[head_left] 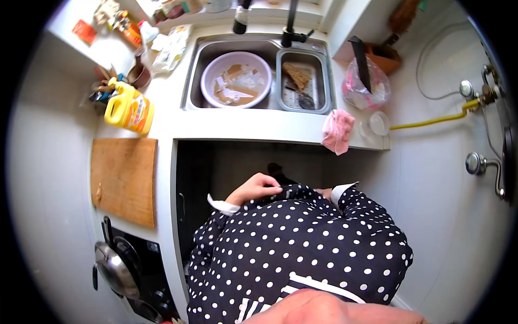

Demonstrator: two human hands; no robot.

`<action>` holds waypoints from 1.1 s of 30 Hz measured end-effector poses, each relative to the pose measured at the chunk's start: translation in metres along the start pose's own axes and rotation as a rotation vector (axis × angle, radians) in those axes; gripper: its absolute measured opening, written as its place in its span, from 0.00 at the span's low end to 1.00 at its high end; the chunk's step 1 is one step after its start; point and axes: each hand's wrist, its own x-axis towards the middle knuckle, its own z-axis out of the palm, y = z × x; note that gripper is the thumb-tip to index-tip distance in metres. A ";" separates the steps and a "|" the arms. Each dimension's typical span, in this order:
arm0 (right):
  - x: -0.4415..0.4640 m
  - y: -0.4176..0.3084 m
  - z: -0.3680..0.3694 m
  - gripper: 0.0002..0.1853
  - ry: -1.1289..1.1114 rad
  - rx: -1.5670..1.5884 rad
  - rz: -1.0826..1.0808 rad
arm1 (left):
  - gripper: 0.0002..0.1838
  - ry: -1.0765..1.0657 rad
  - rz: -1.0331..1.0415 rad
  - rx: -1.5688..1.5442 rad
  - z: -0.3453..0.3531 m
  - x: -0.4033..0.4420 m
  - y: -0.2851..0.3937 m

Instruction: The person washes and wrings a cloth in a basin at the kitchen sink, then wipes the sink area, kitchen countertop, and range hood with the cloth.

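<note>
My left hand (255,189) is in front of my waist, its fingers bent and drawn together against the black polka-dot garment (302,237). What sits between those fingers, if anything, cannot be made out. Only a small part of my right hand (325,193) shows beside its white cuff; the garment hides its fingers. Both hands are below the counter edge, in front of the dark open space under the sink (189,81). In the sink's left bowl stands a lilac basin (205,86) with brown and white pieces inside. A grey tray (280,102) in the right bowl holds a brown pad and a dark scrubber.
A pink cloth (338,132) hangs over the counter's front edge, near a clear cup (379,124) and a plastic bag (356,89). At left are a yellow jug (128,108), a wooden cutting board (124,181) and a pan (116,267). A yellow hose (431,120) runs along the right wall.
</note>
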 end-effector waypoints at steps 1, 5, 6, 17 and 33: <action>-0.007 0.007 0.004 0.46 -0.012 -0.043 -0.060 | 0.10 -0.002 0.056 -0.116 0.000 -0.011 0.016; -0.042 -0.021 0.022 0.47 -0.040 -0.226 -0.281 | 0.07 -0.149 0.196 -0.318 -0.007 -0.048 0.046; -0.052 -0.046 0.020 0.47 -0.080 -0.257 -0.277 | 0.07 -0.131 0.123 -0.342 -0.004 -0.050 0.042; 0.010 -0.048 0.008 0.48 -0.136 -0.227 -0.269 | 0.09 0.012 -0.059 -0.345 0.008 -0.058 0.040; -0.049 -0.067 0.029 0.43 -0.134 -0.132 -0.425 | 0.16 -0.038 0.177 0.515 0.018 0.039 -0.033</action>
